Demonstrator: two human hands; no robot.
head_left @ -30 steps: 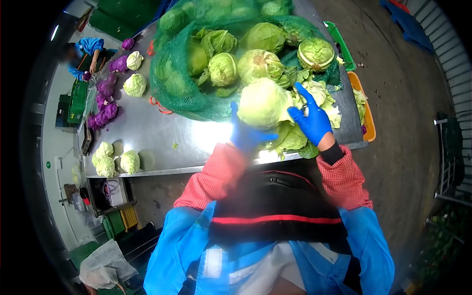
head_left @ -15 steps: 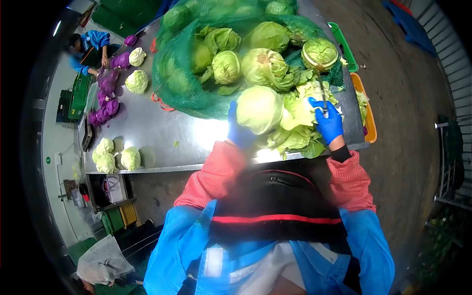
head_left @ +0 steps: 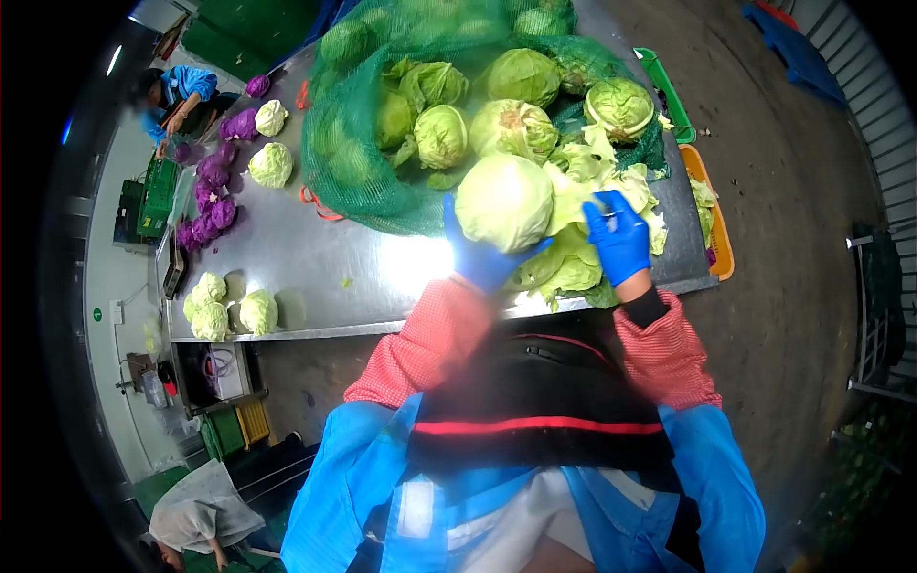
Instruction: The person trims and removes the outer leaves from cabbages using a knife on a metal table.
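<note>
My left hand (head_left: 482, 258), in a blue glove, cups a pale green cabbage (head_left: 503, 203) from below and from its left side. My right hand (head_left: 619, 237), also gloved in blue, is closed round a knife (head_left: 609, 216), of which only a short piece shows at the fingers. A loose outer leaf (head_left: 567, 199) spreads between the cabbage and my right fingers. More cut leaves (head_left: 573, 270) lie heaped under and beside both hands. Behind them, several whole cabbages (head_left: 441, 136) sit in an opened green mesh sack (head_left: 358, 196).
The steel table (head_left: 368, 277) carries small trimmed cabbages (head_left: 258, 311) at its left front and purple cabbages (head_left: 212, 205) farther left. An orange crate (head_left: 723, 253) and a green crate (head_left: 673, 105) stand along the right edge. A co-worker (head_left: 181, 95) is at the far left.
My right hand has moved slightly left, closer to the cabbage, and the knife blade shows less. My left hand has shifted further under the cabbage. The co-worker's arms have moved.
</note>
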